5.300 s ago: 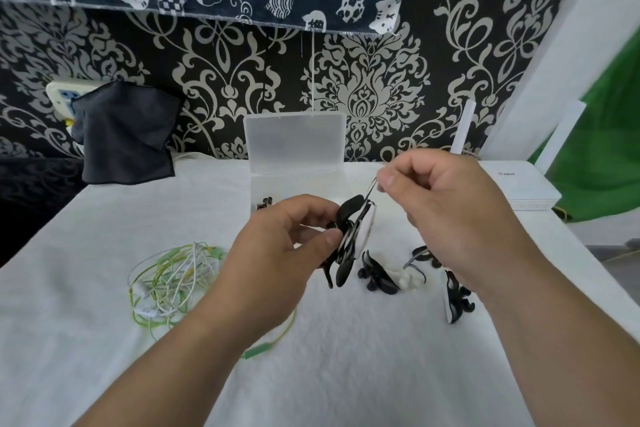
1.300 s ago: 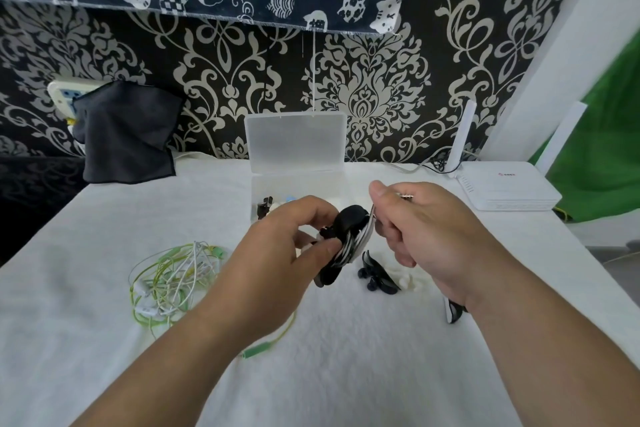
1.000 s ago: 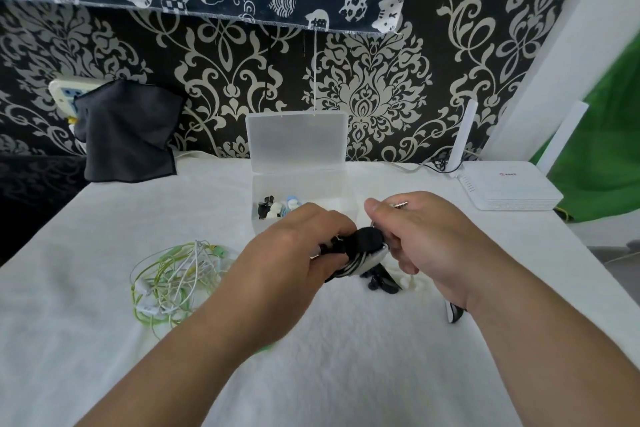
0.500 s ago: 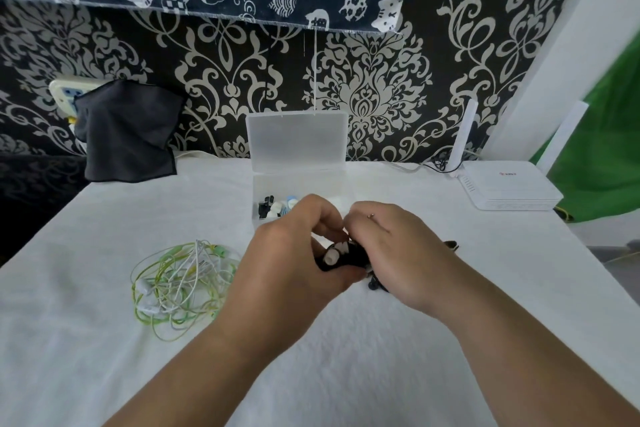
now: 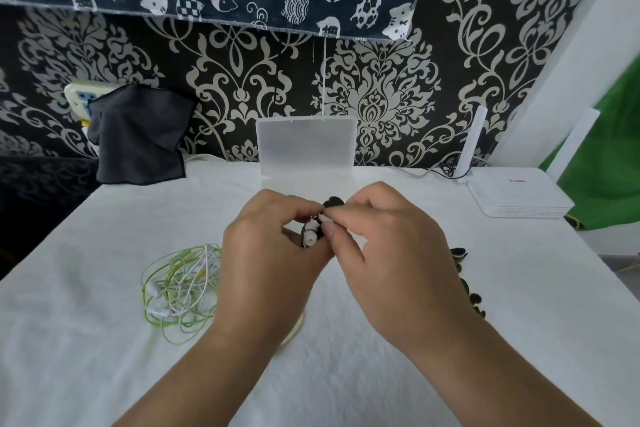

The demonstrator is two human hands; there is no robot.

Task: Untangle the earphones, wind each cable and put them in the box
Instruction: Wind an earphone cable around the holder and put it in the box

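Above nubbly cloth (image 5: pixel 104 357), coiled black-white earphones (image 5: pixel 310 234)

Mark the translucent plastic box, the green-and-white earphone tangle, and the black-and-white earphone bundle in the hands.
translucent plastic box (image 5: pixel 306 146): head view, on its raised lid.
green-and-white earphone tangle (image 5: pixel 188 282): head view, middle of the loops.
black-and-white earphone bundle (image 5: pixel 310 235): head view, on its white tip.

Black-and-white wound earphone (image 5: pixel 312 231) between left hand (image 5: pixel 273 253) and right hand (image 5: pixel 388 253) over white-clothed counter (image 5: pixel 104 357); clear plastic box (image 5: pixel 306 146) behind them; tangled green-and-white earphone cables (image 5: pixel 180 288) left; white flat router (image 5: pixel 519 194) back right.
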